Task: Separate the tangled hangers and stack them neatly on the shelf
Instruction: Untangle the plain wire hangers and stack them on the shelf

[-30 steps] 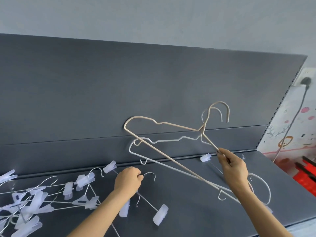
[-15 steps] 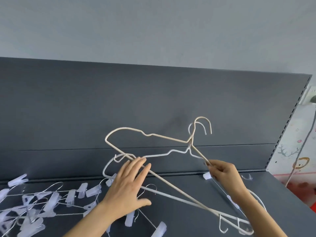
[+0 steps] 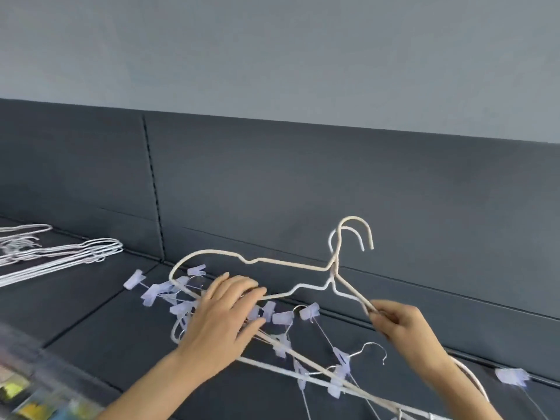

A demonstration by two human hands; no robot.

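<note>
Holding two wire hangers raised off the shelf (image 3: 91, 313): right hand (image 3: 400, 324) pinches the sloping arms of the cream hanger (image 3: 272, 262) and white hanger (image 3: 306, 287) together, hooks overlapping. Left hand (image 3: 221, 319) lies across their left ends, fingers (image 3: 242, 287) straight and spread, probably to steady or part them. Clip hangers (image 3: 280, 317) tangled beneath; neat stack (image 3: 75, 253) lies far left, likely their destination.

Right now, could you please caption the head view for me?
Right hand pinches the cream hanger; open left hand touches the white hanger.
</note>
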